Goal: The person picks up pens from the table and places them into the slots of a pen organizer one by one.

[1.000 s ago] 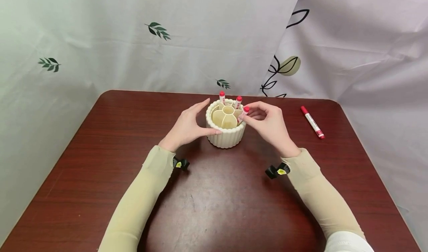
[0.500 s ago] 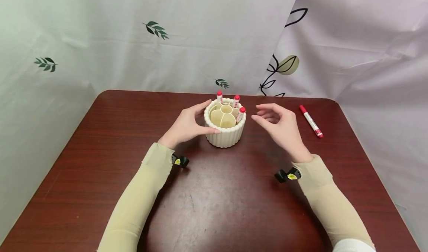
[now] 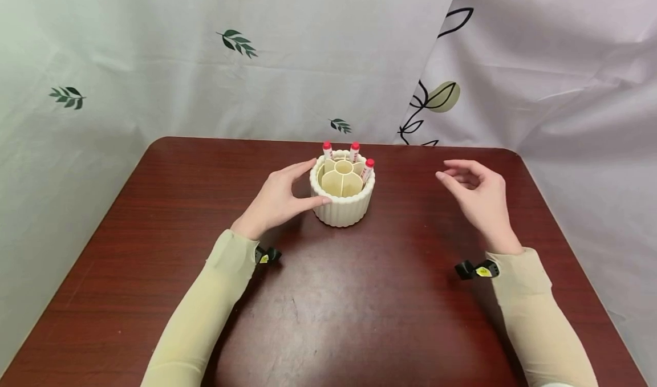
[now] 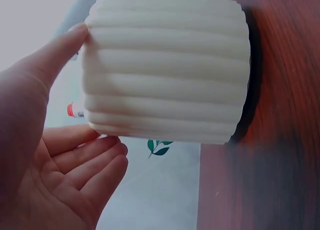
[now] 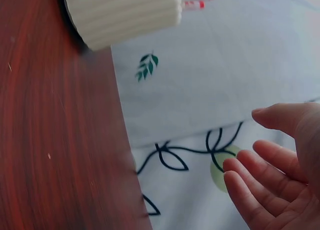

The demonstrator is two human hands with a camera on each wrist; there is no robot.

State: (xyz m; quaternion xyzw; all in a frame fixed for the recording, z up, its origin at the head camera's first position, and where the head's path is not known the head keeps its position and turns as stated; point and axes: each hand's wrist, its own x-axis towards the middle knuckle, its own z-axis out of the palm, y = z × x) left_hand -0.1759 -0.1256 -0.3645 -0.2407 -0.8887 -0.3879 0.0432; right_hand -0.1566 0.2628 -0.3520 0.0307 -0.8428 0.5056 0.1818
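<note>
A cream, ribbed round pen holder (image 3: pixel 343 209) stands on the table, its inside divided into petal-shaped compartments. Three red-capped markers lean in it: one at the back left (image 3: pixel 328 152), another at the back right (image 3: pixel 354 153), the third at the right (image 3: pixel 367 169). My left hand (image 3: pixel 277 200) holds the holder by its rim, thumb in front and fingers at the far left side; the left wrist view shows thumb and fingertips touching it. Well to the right, my right hand (image 3: pixel 479 199) hovers with loosely bent fingers and nothing between them. No loose marker shows beside the holder now.
The dark red wooden table (image 3: pixel 328 301) ends at a back edge just behind the holder. A pale curtain (image 3: pixel 154 62) with leaf prints hangs behind and along both sides.
My right hand has let go of the right-hand marker, leaving it in the holder, and moved right. It now covers the place where a loose marker lay. My left hand stays on the holder.
</note>
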